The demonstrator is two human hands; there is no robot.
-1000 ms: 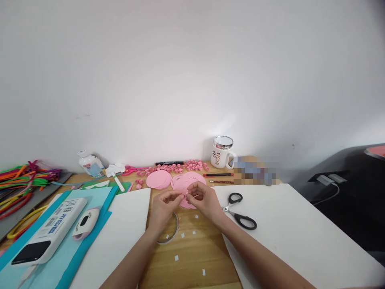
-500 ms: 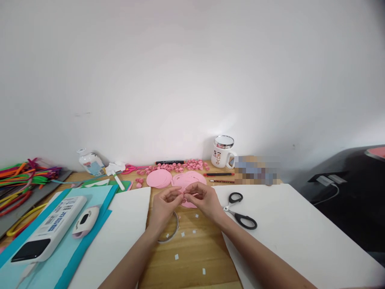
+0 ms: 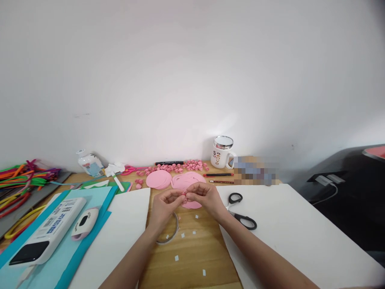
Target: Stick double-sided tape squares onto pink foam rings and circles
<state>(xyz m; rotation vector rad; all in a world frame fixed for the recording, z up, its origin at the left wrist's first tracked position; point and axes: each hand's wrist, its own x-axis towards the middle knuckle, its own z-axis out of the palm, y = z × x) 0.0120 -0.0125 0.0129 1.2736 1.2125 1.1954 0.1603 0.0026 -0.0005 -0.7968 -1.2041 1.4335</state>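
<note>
My left hand [image 3: 164, 205] and my right hand [image 3: 204, 197] meet over the wooden table [image 3: 192, 257], fingertips pinched together on a small pink paper piece [image 3: 184, 195]. Behind them lie pink paper circles [image 3: 159, 179] and a pink spiral-cut disc [image 3: 192, 204]. A roll of tape [image 3: 170, 237] lies under my left wrist. Small white scraps [image 3: 176, 257] dot the wood near my forearms. Rolled pink paper buds [image 3: 180, 166] line the back of the table.
Black scissors [image 3: 240, 212] rest on a white sheet [image 3: 294, 237] at right. Another white sheet [image 3: 120, 228], blue paper [image 3: 90, 245], a white box [image 3: 48, 230] and a small pink device [image 3: 82, 222] lie left. Pipe cleaners [image 3: 21, 180] far left; mug [image 3: 222, 151], pencils [image 3: 218, 175] behind.
Both hands stay pinched on the pink piece; the fingers have shifted slightly and the hands have risen a little.
</note>
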